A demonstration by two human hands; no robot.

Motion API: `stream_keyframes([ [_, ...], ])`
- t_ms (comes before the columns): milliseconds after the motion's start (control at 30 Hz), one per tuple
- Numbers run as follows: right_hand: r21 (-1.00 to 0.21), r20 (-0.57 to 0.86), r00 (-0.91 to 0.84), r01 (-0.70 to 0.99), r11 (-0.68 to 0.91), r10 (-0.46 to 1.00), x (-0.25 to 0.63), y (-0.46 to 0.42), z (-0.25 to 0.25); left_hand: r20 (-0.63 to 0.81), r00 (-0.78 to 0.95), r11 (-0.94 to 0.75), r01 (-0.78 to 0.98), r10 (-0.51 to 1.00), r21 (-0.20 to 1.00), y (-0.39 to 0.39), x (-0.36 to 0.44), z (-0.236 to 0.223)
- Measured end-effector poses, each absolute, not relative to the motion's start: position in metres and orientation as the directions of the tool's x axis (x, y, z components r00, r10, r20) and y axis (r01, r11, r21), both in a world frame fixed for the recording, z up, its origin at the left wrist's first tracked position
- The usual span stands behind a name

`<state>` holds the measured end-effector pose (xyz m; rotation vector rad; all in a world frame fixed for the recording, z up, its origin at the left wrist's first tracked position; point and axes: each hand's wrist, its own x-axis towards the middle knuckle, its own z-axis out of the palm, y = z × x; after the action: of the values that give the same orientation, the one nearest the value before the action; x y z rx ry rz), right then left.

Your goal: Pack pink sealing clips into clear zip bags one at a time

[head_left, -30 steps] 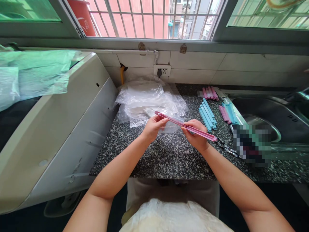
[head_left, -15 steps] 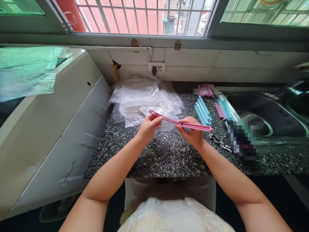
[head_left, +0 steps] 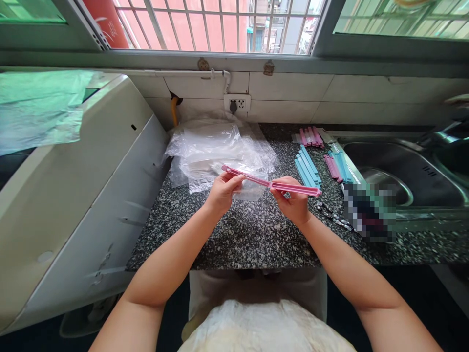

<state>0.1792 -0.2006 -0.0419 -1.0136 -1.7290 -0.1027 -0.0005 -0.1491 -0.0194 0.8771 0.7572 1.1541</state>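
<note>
A pink bag sealing clip [head_left: 295, 188] is unfolded at its hinge and spans the gap between my hands above the counter. My left hand [head_left: 223, 190] pinches its thinner arm, with the thumb on top. My right hand [head_left: 294, 204] grips the grooved arm close to the hinge. A small clear plastic bag [head_left: 252, 191] hangs at the thinner arm beside my left fingers; whether my left hand also holds it I cannot tell. Behind my hands lies a loose pile of clear plastic bags [head_left: 212, 142]. Blue clips [head_left: 308, 167] lie in a row right of my right hand.
Pink clips [head_left: 311, 137] and a mixed pink and blue group [head_left: 334, 166] lie by the sink [head_left: 432, 171]. A blurred-out packet [head_left: 370, 212] sits at the sink's front corner. A large pale appliance [head_left: 110, 176] stands left. A wall socket [head_left: 237, 103] is behind.
The view has shifted slightly to the right. The pink clip's grooved arm has turned closer to level, and my hands keep their hold on the clip.
</note>
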Motion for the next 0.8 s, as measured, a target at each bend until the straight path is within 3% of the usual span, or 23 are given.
stream_keyframes([
  [800, -0.410, 0.844, 0.020, 0.668, 0.621, 0.536, 0.1746, -0.2059, -0.0391, -0.015, 0.271, 0.138, -0.443, 0.963, 0.886, -0.1516, -0.0003, -0.0208],
])
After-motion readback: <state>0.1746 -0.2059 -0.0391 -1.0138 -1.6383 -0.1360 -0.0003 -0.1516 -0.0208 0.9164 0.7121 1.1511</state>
